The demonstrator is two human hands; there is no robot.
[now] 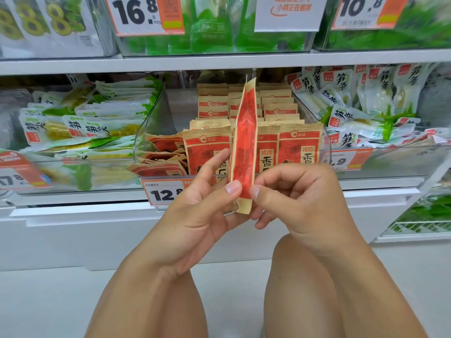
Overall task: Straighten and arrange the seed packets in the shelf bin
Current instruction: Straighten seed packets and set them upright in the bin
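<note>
Before the white store shelf (219,62), you hold one seed packet (244,145) edge-on, long axis upright, leaning slightly right; left hand (205,211) and right hand (300,201) pinch its bottom. Behind, the clear shelf bin (151,123) holds upright packet rows (280,113), with toppled packets (161,154) at left.

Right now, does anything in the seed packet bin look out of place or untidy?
Yes. At the bin's left front, a pile of seed packets lies flat and tilted, while the rows beside it stand upright. One packet is outside the bin, pinched edge-on between left hand and right hand.
</note>
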